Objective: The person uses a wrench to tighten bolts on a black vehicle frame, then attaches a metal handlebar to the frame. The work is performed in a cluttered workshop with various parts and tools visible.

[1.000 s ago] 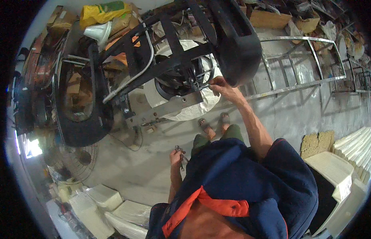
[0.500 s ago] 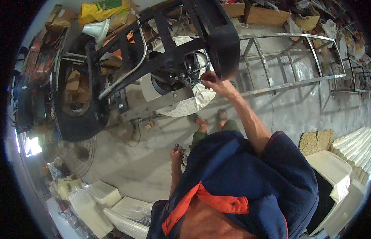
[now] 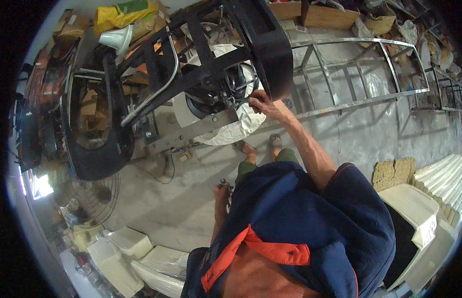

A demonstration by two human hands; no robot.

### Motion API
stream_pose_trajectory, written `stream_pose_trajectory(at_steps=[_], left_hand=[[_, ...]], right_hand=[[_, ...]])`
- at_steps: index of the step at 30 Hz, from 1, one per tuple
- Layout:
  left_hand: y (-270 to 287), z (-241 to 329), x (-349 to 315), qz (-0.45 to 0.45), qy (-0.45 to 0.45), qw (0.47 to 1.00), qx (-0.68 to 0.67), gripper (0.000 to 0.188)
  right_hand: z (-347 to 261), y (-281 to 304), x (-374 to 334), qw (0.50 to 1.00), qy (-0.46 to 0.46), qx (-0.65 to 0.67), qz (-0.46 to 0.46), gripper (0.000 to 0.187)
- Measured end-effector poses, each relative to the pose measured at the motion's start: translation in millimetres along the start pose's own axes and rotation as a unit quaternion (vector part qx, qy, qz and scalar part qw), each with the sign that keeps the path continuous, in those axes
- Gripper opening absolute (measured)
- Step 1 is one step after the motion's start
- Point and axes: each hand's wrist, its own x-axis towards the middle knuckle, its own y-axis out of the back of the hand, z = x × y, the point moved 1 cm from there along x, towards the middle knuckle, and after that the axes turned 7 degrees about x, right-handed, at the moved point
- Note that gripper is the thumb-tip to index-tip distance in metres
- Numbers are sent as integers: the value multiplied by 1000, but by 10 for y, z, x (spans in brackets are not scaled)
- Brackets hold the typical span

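A large black metal frame [image 3: 193, 31] with crossbars stands before me. At its near right end, my right hand [image 3: 260, 102] is closed in a pinch beside a cluster of small metal fittings [image 3: 229, 101]. Whatever the fingertips hold is hidden. A bare grey metal bar [image 3: 201, 130] runs along the frame's near side. Behind the bar is a dark round part [image 3: 197, 105], with a crumpled white sheet [image 3: 241, 128] beneath it. Down by my left thigh, my left hand [image 3: 221, 192] is wrapped round metal tools that look like spanners [image 3: 223, 183].
A welded metal rack frame [image 3: 335, 107] extends to the right. At lower left are a wire-cage fan [image 3: 99, 196] and cream padded blocks [image 3: 129, 240]. A cream and black seat-like piece [image 3: 412, 208] stands at right. Cardboard boxes [image 3: 330, 18] line the far side.
My right hand has shifted slightly left and its fingers have turned a little at the fittings. My left hand keeps hold of the spanners. The whole view has moved slightly.
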Motion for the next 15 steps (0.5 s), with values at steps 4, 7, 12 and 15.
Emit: stream_pose_trajectory(at_steps=[4,7,12,15], left_hand=[[-29,7,-54,11,9,1000,13,20],[-14,41,-36,12,19,999,25,22],[-61,70,-46,41,14,998,53,28],[-74,122,-68,29,31,999,34,30]], right_hand=[[-76,-16,-19,1000,-11,-19,9,21],[47,-21,2,998,22,48,19,23],[12,23,0,1000,17,8,1,25],[-39,-47,-4,999,-9,19,26,26]])
